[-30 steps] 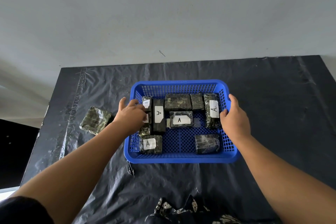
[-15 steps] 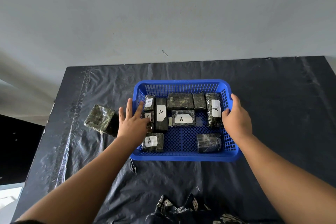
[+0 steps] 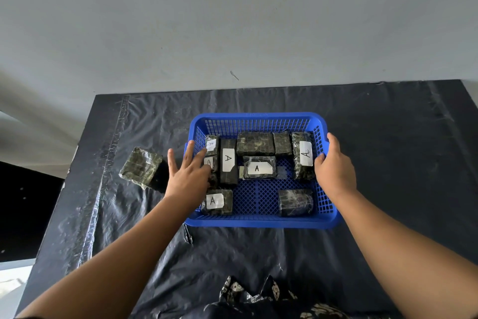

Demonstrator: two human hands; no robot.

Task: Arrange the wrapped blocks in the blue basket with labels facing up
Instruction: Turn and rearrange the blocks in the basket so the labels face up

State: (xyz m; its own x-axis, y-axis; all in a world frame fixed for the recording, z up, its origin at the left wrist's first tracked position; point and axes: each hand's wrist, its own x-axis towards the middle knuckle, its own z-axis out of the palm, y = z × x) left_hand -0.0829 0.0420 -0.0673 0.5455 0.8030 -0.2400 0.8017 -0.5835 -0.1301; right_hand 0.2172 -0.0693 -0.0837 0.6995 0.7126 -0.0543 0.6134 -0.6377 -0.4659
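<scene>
The blue basket [image 3: 258,118] sits mid-table and holds several dark wrapped blocks. Some show white "A" labels: a tall block [image 3: 228,163], a centre block [image 3: 259,167], a front-left block [image 3: 216,201] and a right block [image 3: 303,155]. Others show no label: a back block [image 3: 255,143] and a front-right block [image 3: 295,201]. My left hand [image 3: 187,176] hovers over the basket's left edge, fingers spread, holding nothing. My right hand [image 3: 335,170] grips the basket's right rim. One more wrapped block [image 3: 141,167] lies on the table left of the basket.
Black plastic sheeting [image 3: 388,163] covers the table, which ends at a grey wall [image 3: 232,21] behind. The table's left edge drops off near the loose block. Patterned dark cloth [image 3: 258,300] lies at the near edge.
My left hand has drawn back from the blocks at the basket's left side and spread its fingers. The right hand has stayed on the right rim.
</scene>
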